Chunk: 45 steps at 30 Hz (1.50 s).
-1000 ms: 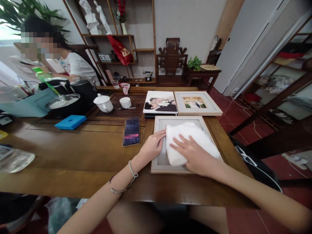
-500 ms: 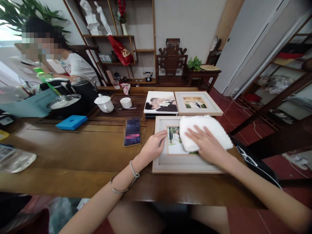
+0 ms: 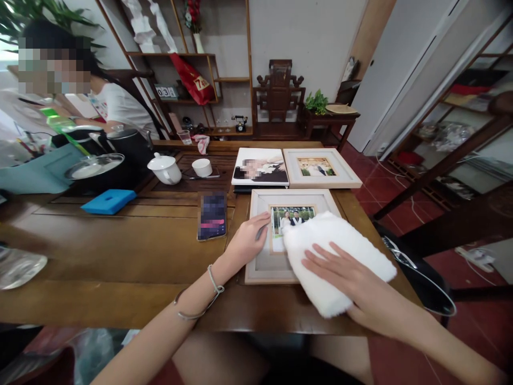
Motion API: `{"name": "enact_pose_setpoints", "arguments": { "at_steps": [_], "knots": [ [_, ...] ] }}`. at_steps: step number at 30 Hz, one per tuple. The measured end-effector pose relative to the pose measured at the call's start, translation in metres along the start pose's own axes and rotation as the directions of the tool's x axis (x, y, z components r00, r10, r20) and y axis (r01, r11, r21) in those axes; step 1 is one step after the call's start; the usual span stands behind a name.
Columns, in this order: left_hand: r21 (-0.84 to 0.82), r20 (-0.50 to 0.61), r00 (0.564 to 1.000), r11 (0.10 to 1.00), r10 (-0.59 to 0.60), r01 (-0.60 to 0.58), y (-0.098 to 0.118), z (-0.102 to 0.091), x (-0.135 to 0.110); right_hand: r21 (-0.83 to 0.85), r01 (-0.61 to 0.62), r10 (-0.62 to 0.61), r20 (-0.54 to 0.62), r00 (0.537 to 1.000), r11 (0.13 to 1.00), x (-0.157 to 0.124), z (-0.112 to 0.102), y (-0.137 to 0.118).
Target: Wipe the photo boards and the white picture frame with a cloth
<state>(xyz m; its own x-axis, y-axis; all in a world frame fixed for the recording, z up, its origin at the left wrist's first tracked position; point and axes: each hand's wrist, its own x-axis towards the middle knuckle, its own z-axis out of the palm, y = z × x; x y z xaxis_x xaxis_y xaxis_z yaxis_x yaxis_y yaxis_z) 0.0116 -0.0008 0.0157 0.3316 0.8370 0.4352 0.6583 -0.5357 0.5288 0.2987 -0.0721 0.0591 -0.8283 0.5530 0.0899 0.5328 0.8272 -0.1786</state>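
Observation:
A light wooden picture frame with a wide grey-white mat lies face up near the table's front right. Inside it shows a photo of two people outdoors. My left hand rests on the frame's left side, fingers stretched out. A folded white towel covers the frame's lower right part and hangs past its front edge. My right hand lies flat on top of the towel with its fingers spread; the thumb is mostly hidden. A bracelet circles my left wrist.
Behind the frame lie a second framed photo and a photo panel. To the left are a phone, a blue block, a white lidded cup and a small bowl. A person sits across at far left.
My right hand has pulled the towel down toward me, uncovering the top of the photo. My left hand stays at the frame's left side. The whole view has shifted slightly.

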Motion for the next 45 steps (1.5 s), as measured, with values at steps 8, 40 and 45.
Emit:
{"name": "enact_pose_setpoints", "arguments": {
  "at_steps": [8, 40, 45],
  "knots": [
    [-0.009, 0.040, 0.999, 1.000, -0.010, 0.010, 0.000, -0.003, 0.001, -0.004, -0.065, 0.062, -0.258, 0.964, 0.998, -0.025, 0.001, 0.061],
    [0.029, 0.022, 1.000, 1.000, -0.006, 0.005, 0.001, -0.002, 0.000, 0.012, -0.341, 0.314, -0.423, 0.850, 0.940, 0.025, 0.009, 0.126],
    [0.028, 0.022, 1.000, 1.000, -0.010, 0.010, 0.001, -0.002, 0.000, -0.160, -0.364, 0.317, -0.260, 0.912, 0.918, 0.055, 0.009, 0.104]
  ]
}}
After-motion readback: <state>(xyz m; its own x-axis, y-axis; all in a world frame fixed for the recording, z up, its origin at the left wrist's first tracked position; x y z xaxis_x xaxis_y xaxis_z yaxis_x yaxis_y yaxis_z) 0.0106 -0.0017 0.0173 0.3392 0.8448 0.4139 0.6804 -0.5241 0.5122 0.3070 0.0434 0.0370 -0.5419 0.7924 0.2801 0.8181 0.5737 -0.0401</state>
